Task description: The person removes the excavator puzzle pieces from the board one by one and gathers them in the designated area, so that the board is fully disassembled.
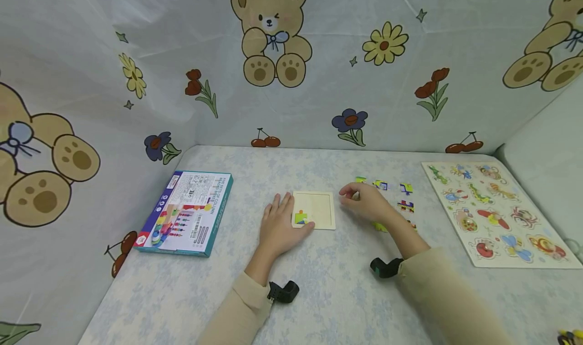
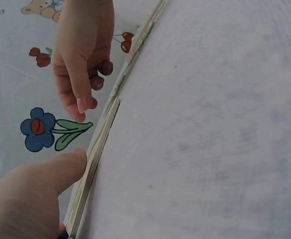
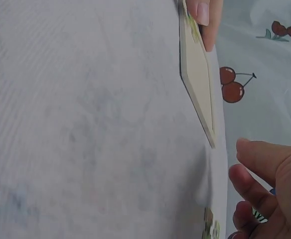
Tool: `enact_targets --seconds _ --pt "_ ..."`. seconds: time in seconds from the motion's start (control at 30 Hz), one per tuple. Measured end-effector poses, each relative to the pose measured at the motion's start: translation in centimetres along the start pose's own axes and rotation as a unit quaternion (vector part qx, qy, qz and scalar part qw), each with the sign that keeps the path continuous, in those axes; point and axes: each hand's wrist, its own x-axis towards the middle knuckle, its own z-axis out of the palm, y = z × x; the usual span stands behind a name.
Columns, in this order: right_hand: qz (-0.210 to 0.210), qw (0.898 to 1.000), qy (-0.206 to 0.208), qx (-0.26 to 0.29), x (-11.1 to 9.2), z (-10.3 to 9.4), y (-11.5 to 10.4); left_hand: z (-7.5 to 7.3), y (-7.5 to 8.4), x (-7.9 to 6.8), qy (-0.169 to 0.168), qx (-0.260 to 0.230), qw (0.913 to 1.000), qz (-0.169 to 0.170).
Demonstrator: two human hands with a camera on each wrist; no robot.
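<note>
My left hand [image 1: 281, 223] lies flat with spread fingers along the left side of a small square wooden puzzle tray [image 1: 322, 209]. Its thumb reaches over the tray's near edge, by a yellow-green and blue puzzle piece [image 1: 300, 217] in the lower left corner. In the left wrist view, that thumb [image 2: 66, 172] lies along the tray's edge [image 2: 98, 149]. To the tray's right, my right hand [image 1: 368, 203] hovers with loosely bent fingers. The right wrist view shows a gap between its thumb [image 3: 262, 157] and index finger, with nothing held there.
Loose puzzle pieces [image 1: 405, 206] are scattered beyond and around the right hand, some partly covered by it. A boxed toy set [image 1: 186, 211] lies at left; a large animal picture board [image 1: 496, 213] lies at right. Patterned cloth [image 1: 309, 117] rises behind the table.
</note>
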Motion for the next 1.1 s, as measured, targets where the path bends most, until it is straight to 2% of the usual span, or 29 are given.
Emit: enact_targets --seconds 0.3,0.6,0.87,1.1 --pt "-0.031 0.999 -0.038 0.019 1.1 2.6 -2.7 0.0 0.1 0.0 -0.009 0.015 0.9998 -0.007" --pt "-0.073 0.993 -0.088 0.010 1.9 5.2 -5.1 0.0 0.0 -0.1 -0.010 0.024 0.9997 -0.004" --pt "-0.120 0.989 -0.087 -0.011 2.0 6.2 -6.2 -0.1 -0.1 -0.1 -0.013 0.035 0.9993 0.001" --pt "-0.113 0.990 -0.088 -0.011 2.2 6.6 -6.4 0.0 -0.2 0.0 -0.013 0.042 0.9990 0.002"
